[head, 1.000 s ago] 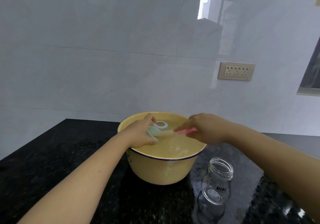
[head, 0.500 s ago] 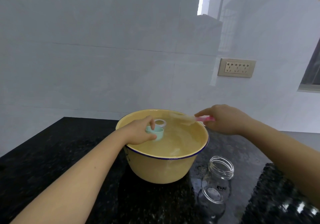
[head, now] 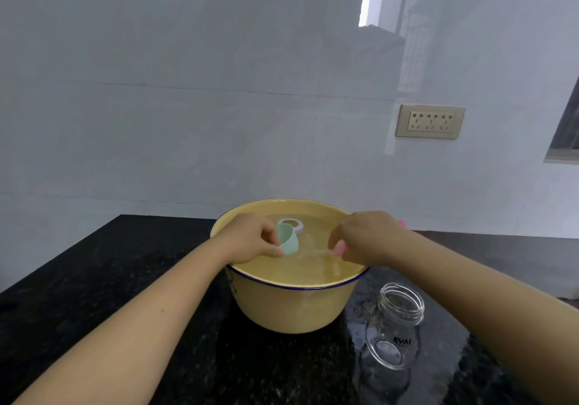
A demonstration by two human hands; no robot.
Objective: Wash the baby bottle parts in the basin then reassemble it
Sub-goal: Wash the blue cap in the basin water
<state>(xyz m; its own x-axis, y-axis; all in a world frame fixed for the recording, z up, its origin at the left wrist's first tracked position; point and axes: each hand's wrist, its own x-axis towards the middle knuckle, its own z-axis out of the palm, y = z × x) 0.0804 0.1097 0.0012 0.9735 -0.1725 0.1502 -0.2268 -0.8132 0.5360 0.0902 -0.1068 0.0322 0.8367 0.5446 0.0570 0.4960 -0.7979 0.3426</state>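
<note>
Left grip [head: 250,241] sits over the left rim of the yellow basin [head: 291,310], fingers curled round a tilted mint-green cap [head: 289,242] at the waterline, with a white ring [head: 294,225] floating just behind it. Right grip [head: 366,235] is over the right rim, clenched on a pink brush [head: 339,249] whose working end is blurred in the water. Basin stands mid-surface [head: 125,279] on black speckled stone, with a clear glass bottle [head: 394,332] mouth up just beside its front right; white tiled wall [head: 188,91] behind, socket [head: 429,122] at right.
</note>
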